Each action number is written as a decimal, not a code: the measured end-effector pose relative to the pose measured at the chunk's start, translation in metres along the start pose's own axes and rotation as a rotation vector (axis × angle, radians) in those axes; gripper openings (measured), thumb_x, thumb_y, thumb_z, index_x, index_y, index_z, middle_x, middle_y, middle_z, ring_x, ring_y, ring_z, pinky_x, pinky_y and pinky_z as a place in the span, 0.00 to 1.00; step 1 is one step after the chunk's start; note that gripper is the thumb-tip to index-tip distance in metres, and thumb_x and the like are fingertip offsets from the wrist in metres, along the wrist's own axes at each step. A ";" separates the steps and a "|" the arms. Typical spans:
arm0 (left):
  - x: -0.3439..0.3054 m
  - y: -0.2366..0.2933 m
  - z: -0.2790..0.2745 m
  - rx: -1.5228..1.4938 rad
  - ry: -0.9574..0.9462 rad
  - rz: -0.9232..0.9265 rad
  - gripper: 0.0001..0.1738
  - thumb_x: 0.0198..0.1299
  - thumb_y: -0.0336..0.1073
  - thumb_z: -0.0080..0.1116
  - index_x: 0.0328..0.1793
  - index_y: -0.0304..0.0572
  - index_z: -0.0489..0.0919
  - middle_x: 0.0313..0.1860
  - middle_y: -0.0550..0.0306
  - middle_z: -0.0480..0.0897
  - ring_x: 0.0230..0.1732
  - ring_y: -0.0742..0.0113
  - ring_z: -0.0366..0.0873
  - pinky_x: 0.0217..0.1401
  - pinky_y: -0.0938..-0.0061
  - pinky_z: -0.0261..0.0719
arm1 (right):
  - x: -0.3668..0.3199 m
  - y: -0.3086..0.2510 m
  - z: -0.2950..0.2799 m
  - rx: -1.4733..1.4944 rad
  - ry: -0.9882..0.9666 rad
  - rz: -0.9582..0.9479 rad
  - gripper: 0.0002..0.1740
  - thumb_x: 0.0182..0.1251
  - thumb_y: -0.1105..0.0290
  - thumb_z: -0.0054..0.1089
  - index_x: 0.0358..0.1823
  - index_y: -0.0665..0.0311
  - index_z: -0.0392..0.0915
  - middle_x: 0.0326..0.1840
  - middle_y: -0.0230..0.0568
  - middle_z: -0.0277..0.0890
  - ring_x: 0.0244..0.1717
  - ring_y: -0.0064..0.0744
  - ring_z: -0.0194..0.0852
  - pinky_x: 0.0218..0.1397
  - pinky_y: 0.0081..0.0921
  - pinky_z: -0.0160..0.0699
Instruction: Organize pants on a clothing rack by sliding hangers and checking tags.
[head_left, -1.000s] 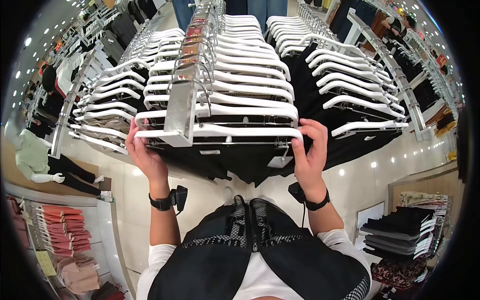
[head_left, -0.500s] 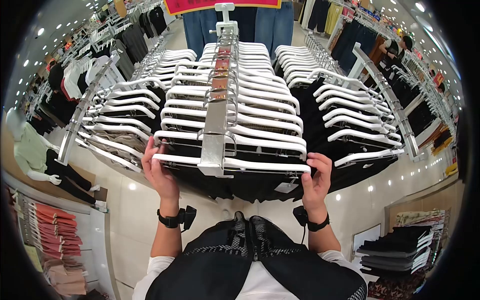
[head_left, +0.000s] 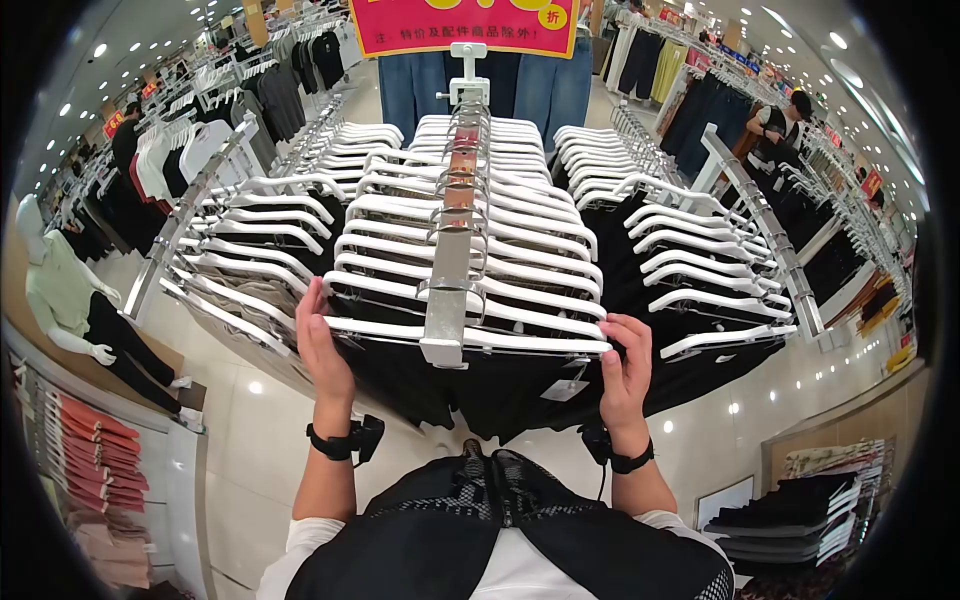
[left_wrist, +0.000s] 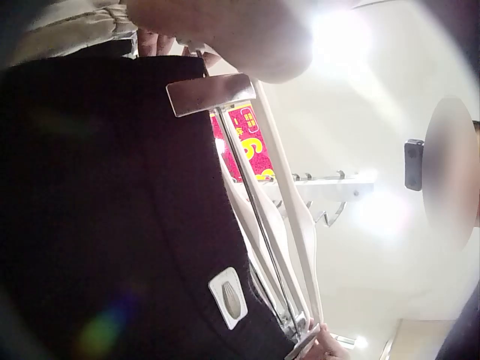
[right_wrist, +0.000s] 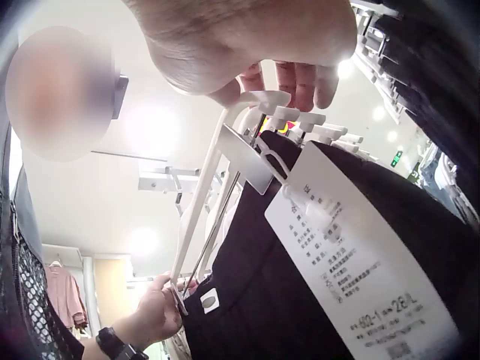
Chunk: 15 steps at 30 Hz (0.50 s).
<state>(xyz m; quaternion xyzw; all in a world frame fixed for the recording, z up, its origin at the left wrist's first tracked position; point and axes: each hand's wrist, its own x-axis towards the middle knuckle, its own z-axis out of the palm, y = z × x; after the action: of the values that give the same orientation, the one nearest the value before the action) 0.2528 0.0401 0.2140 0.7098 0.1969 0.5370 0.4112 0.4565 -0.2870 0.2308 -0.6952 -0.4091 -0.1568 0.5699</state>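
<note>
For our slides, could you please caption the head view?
The left hand and right hand hold the ends of the front white hanger, hung with a black garment, on a rack arm.

The white hanger (head_left: 540, 343), level and foremost on the sloping metal rail (head_left: 450, 270), carries a black garment (head_left: 500, 385) clipped beneath, its paper tag (head_left: 565, 390) dangling.

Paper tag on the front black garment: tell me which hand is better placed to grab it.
Right, likely. The paper tag hangs close beside the right hand, which grips that hanger end; the left hand holds the far end.
</note>
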 end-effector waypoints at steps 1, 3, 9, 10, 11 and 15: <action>0.000 0.000 0.000 0.000 -0.011 -0.009 0.34 0.82 0.51 0.34 0.80 0.30 0.68 0.74 0.43 0.73 0.73 0.56 0.71 0.77 0.62 0.63 | 0.000 0.000 -0.001 0.017 -0.007 0.001 0.20 0.79 0.59 0.53 0.58 0.68 0.80 0.60 0.52 0.74 0.62 0.47 0.74 0.67 0.38 0.71; 0.004 0.006 0.000 0.037 0.024 0.015 0.29 0.81 0.46 0.37 0.75 0.30 0.73 0.64 0.47 0.75 0.63 0.60 0.73 0.72 0.66 0.65 | -0.001 0.000 -0.002 0.060 -0.008 0.007 0.20 0.79 0.59 0.53 0.58 0.69 0.80 0.61 0.52 0.74 0.62 0.46 0.74 0.67 0.38 0.71; 0.003 -0.001 -0.003 -0.118 0.028 -0.089 0.15 0.79 0.36 0.46 0.61 0.34 0.76 0.52 0.57 0.76 0.55 0.70 0.72 0.65 0.73 0.68 | -0.007 0.004 -0.004 0.160 -0.023 0.017 0.22 0.82 0.54 0.51 0.55 0.69 0.79 0.62 0.52 0.73 0.62 0.44 0.73 0.68 0.37 0.70; 0.001 -0.004 -0.004 -0.139 0.014 -0.095 0.15 0.78 0.36 0.46 0.61 0.35 0.76 0.52 0.58 0.76 0.55 0.71 0.72 0.64 0.73 0.69 | -0.007 0.004 -0.005 0.166 -0.026 0.009 0.22 0.82 0.55 0.51 0.54 0.69 0.79 0.62 0.52 0.73 0.62 0.44 0.73 0.68 0.37 0.70; -0.001 -0.006 -0.004 -0.161 0.000 -0.100 0.14 0.78 0.35 0.46 0.61 0.35 0.75 0.51 0.59 0.76 0.55 0.71 0.72 0.64 0.73 0.69 | -0.007 0.005 -0.006 0.171 -0.029 0.001 0.21 0.82 0.55 0.51 0.54 0.69 0.79 0.63 0.52 0.73 0.63 0.44 0.73 0.68 0.37 0.70; 0.002 0.008 0.003 -0.143 0.003 -0.095 0.17 0.78 0.36 0.44 0.63 0.34 0.76 0.56 0.56 0.78 0.55 0.70 0.74 0.66 0.72 0.70 | -0.005 0.003 -0.006 0.137 -0.015 -0.023 0.20 0.81 0.57 0.53 0.54 0.69 0.79 0.63 0.53 0.73 0.62 0.44 0.73 0.67 0.37 0.71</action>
<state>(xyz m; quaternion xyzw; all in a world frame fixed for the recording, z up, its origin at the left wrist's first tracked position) 0.2549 0.0361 0.2216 0.6675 0.1920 0.5308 0.4855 0.4570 -0.2947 0.2275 -0.6509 -0.4309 -0.1298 0.6114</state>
